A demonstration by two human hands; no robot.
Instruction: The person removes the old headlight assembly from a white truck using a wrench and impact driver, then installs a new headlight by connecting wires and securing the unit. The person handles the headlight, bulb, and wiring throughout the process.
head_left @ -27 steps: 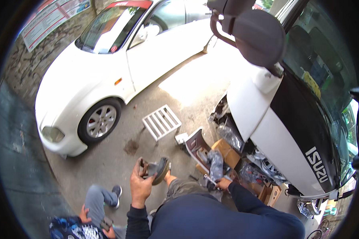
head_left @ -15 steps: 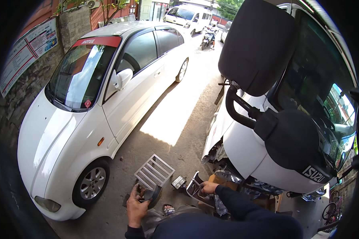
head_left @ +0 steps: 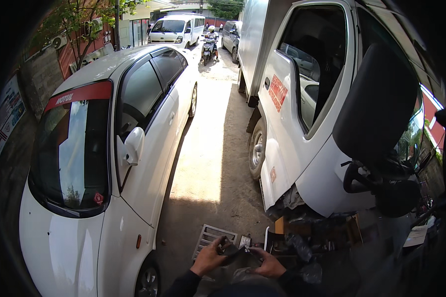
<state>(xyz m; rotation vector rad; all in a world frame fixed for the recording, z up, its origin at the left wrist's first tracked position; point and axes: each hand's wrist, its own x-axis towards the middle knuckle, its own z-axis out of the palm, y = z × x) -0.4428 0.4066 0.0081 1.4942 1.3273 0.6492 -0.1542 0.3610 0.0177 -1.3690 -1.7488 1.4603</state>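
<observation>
Low in the view, my left hand [head_left: 208, 259] grips a dark, curved piece [head_left: 233, 258] whose exact kind I cannot make out. My right hand [head_left: 269, 265] is closed at the piece's other side, with thumb and fingers near its tip. Beyond my left hand a pale slatted metal grate [head_left: 204, 241] lies on the ground. A small rectangular lamp [head_left: 245, 241] sits between the hands, a little farther off. To the right of it stands a dark panel with a pale edge [head_left: 267, 241].
A white car [head_left: 148, 198] borders the left side. On the right is a white truck [head_left: 302, 163] with its lower front corner exposed and a black mirror [head_left: 374, 104] jutting out. Brown boxes [head_left: 279, 225] and clear plastic wrap [head_left: 300, 246] lie below it. A motorcycle rider [head_left: 210, 47] is far ahead.
My right hand has left the dark panel on the right and come to the dark piece in my left hand. The view has tilted up, showing more of the truck and lane.
</observation>
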